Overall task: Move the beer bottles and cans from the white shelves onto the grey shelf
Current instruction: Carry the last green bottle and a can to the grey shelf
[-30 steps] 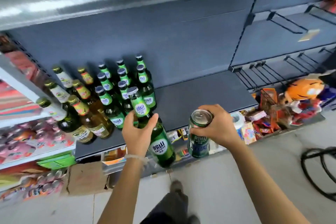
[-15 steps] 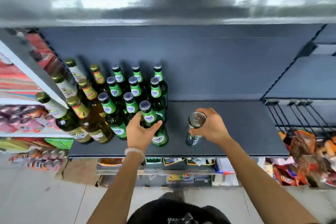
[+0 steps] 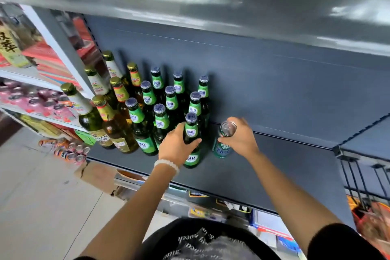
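My left hand (image 3: pixel 176 147) grips a green beer bottle (image 3: pixel 191 131) around its shoulder; the bottle stands upright on the grey shelf (image 3: pixel 263 175), at the front right of a cluster of several green bottles (image 3: pixel 171 101). Just to its right, my right hand (image 3: pixel 240 139) holds a green beer can (image 3: pixel 222 145) by its upper part, with the can's base on the shelf. Several amber and dark bottles with gold caps (image 3: pixel 109 124) fill the shelf's left end.
White shelves (image 3: pixel 40 82) at the left carry pink cans and boxes. A grey shelf (image 3: pixel 211 2) overhangs above. Cans and a cardboard box (image 3: pixel 95 173) lie on the floor below. Wire hooks (image 3: pixel 363 179) and snack packets sit at the lower right.
Both hands have carried the bottle and the can from in front of the shelf onto it. They now stand further back, close to the bottle cluster. The camera has moved closer.
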